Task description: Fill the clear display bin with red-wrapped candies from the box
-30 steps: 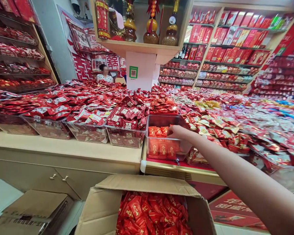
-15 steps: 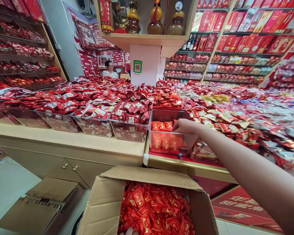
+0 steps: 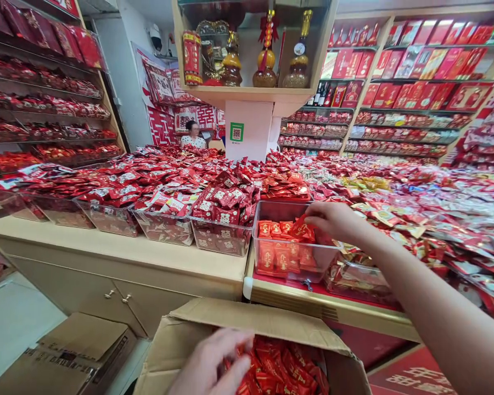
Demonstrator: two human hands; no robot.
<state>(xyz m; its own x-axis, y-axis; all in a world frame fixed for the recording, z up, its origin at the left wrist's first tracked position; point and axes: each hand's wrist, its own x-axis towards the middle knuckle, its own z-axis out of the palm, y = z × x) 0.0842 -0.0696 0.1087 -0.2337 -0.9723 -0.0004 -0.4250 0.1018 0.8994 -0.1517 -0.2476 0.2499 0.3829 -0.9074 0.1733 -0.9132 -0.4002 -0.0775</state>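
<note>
Over the clear plastic bin (image 3: 296, 253) my right hand (image 3: 337, 220) pinches a red packet (image 3: 302, 226) with gold print at its left end. Matching red packets (image 3: 280, 258) stand in rows inside that bin. Low in the view, my left hand (image 3: 209, 359) is above an open cardboard box (image 3: 181, 334), its fingers curled and somewhat blurred. Red shows between its thumb and fingers, seemingly a packet from the loose red packets (image 3: 286, 367) that fill the box. The near part of the box is out of view.
Plastic bins heaped with wrapped packets (image 3: 222, 219) line the counter (image 3: 148, 249) to the left. More packets (image 3: 415, 225) lie heaped to the right. A folded carton (image 3: 78, 340) lies on the floor. A display cabinet (image 3: 247, 93) overhangs the back; a person (image 3: 193, 137) is behind it.
My left hand has come up out of the cardboard box. My right hand has lifted slightly, showing a packet in its fingers, and more packets show in the bin. The view has tilted up.
</note>
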